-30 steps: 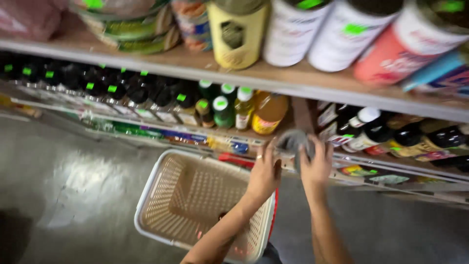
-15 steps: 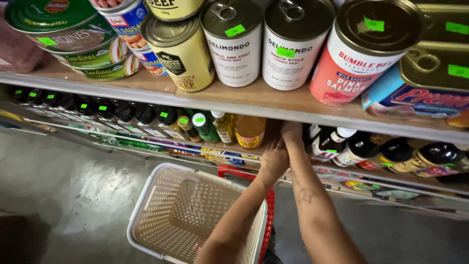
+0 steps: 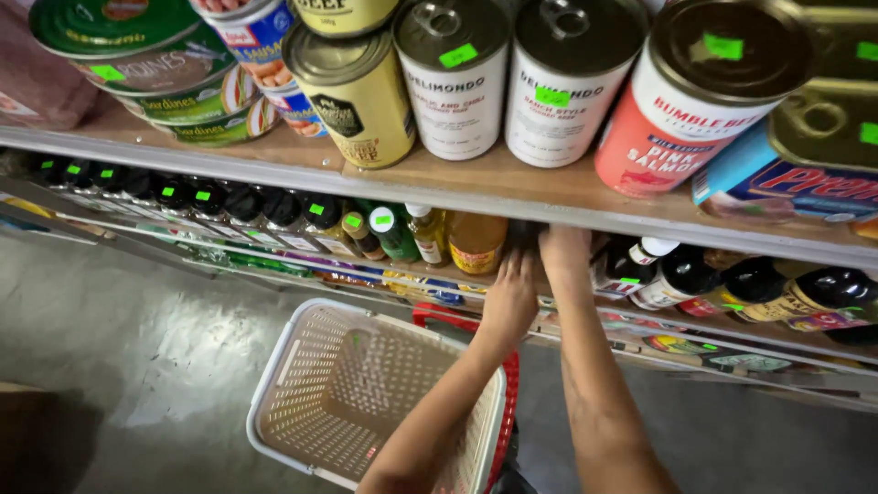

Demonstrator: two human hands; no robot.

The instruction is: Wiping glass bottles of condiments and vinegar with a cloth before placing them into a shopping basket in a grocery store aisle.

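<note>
At far left, flat green-lidded tins [image 3: 137, 55] are stacked on the upper wooden shelf [image 3: 512, 187], followed by a gold cylindrical can [image 3: 358, 91], two white-labelled cans with grey pull-tab lids [image 3: 512, 78] and a red-and-white can [image 3: 686, 110]. On the lower shelf, a row of dark bottles with green price stickers [image 3: 183, 197] is seen, then a green glass bottle [image 3: 393, 233] and an amber bottle with a yellow label [image 3: 476, 242]. Below, a beige plastic lattice shopping basket with a red handle [image 3: 366, 393] is seen above the grey floor [image 3: 119, 348]. The left hand [image 3: 510, 297] is raised just beside the amber bottle, its fingers pushed into the shadow under the upper shelf. The right hand [image 3: 564, 252] is reached into the same gap; whether either grip is spread or pinching anything cannot be told, the fingertips being hidden. Further right, dark bottles with white and black caps [image 3: 732, 279] are lined up.
</note>
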